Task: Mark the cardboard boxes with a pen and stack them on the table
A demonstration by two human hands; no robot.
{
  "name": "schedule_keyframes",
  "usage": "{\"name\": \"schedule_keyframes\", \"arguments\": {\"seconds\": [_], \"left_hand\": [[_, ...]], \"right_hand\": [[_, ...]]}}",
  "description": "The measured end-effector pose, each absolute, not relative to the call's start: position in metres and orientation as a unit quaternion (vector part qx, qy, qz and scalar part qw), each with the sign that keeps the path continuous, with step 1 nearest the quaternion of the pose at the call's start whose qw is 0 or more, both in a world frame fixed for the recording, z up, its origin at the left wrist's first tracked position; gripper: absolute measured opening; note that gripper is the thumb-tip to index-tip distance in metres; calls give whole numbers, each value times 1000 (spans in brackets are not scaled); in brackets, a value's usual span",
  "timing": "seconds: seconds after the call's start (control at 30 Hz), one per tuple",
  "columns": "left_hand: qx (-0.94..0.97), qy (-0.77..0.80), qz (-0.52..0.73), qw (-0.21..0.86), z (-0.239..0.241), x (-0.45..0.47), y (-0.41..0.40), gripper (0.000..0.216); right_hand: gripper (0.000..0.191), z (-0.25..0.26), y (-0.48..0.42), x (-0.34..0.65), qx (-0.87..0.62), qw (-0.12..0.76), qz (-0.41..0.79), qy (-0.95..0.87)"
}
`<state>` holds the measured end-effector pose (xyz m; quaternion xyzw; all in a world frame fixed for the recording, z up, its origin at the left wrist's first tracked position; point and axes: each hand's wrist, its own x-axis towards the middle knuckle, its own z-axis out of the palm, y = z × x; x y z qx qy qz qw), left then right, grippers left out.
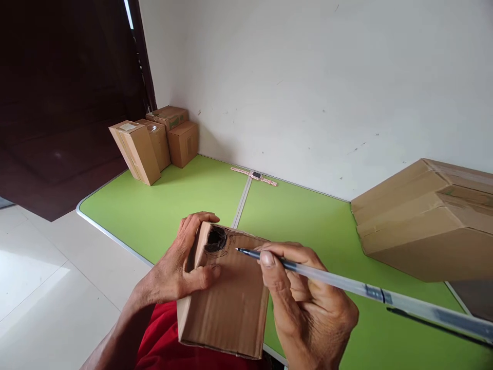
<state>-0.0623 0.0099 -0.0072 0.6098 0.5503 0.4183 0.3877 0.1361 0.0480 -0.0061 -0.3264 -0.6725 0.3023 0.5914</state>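
Observation:
A small brown cardboard box (pixel 227 313) is held tilted over the front edge of the table. My left hand (pixel 185 267) grips its upper left corner, thumb on the front face and fingers over the far side. A black patch (pixel 216 239) lies near that corner, with thin dark scribbled lines around it; I cannot tell whether it is a hole or ink. My right hand (pixel 308 303) pinches a clear-barrelled pen (pixel 331 277). The pen's tip points at the box face, right of the black patch; whether it touches is unclear.
The green table (pixel 308 210) has a pale seam across it. A pink-strapped smartwatch (pixel 256 175) lies by the wall. Several cardboard boxes (pixel 140 149) stand at the back left, and larger cardboard boxes (pixel 416 221) at the right. Red cloth (pixel 165 339) shows below the held box.

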Motion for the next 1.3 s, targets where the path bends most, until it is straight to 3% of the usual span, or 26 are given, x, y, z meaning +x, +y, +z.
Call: {"name": "schedule_keyframes", "arguments": {"seconds": [0.1,0.23,0.27,0.3,0.4,0.5,0.67,0.8,0.97,1.1,1.23,1.3], "left_hand": [[601,554,417,398,-11,-65,6,66],[567,588,416,400,-15,-67,-1,65],[554,596,420,400,-16,-67,-3,65],[544,602,426,400,-16,-66,-4,64],[529,604,443,399,-16,-64,-5,63],[527,603,449,397,-18,-63,-4,63],[522,608,450,394,-18,-62,-4,66],[527,615,445,382,-15,-60,-6,62],[537,611,439,381,-15,-59,-6,61],[550,607,432,377,-16,-60,-6,60],[558,604,425,377,-16,-59,-8,62],[557,604,428,377,-17,-59,-10,62]], "right_hand": [[2,-3,71,137,-335,603,334,-643],[27,-20,134,151,-423,626,339,-560],[30,-30,149,158,-508,568,309,-569],[31,-43,162,164,-594,453,283,-602],[30,-83,180,175,-677,282,271,-623],[22,-111,171,174,-707,195,259,-629],[28,-116,154,166,-722,116,231,-642],[29,-111,137,175,-745,89,191,-633],[62,-120,83,204,-807,55,128,-574],[65,-133,64,217,-817,54,166,-550],[69,-140,77,230,-807,109,229,-533],[63,-141,81,240,-793,148,278,-521]]}}
